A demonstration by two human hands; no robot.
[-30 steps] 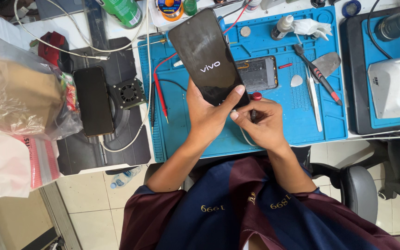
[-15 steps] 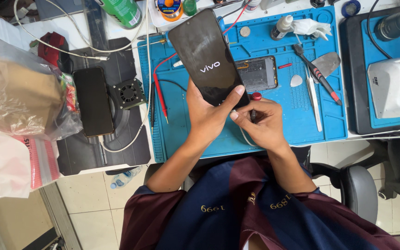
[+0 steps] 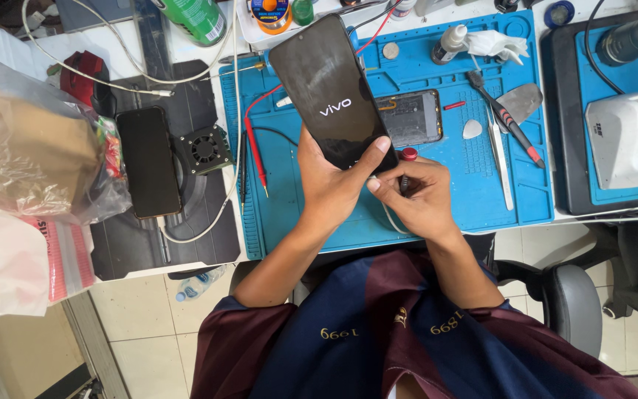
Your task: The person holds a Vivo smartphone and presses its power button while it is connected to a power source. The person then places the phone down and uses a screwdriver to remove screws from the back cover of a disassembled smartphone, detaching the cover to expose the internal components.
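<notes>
Right over the blue work mat, the left hand is wrapped around the lower end of a black phone, thumb laid across its dark screen, which leans up and away toward the far side of the desk. Just beside it, the right hand is curled closed around a small dark tool with a red cap, touching the phone's bottom edge; a white cable runs under that hand, and where it ends is hidden. Behind the raised phone lies an opened phone body, partly covered by it. To the right on the mat are tweezers, a red and black screwdriver, a metal scraper and a small white pick. A red probe lies left of the hands. Further left, a second black phone rests on a dark pad next to a small fan. A crumpled plastic bag fills the left edge, cut off by the frame. A white machine sits at the right. What the right fingers press on cannot be made out.
</notes>
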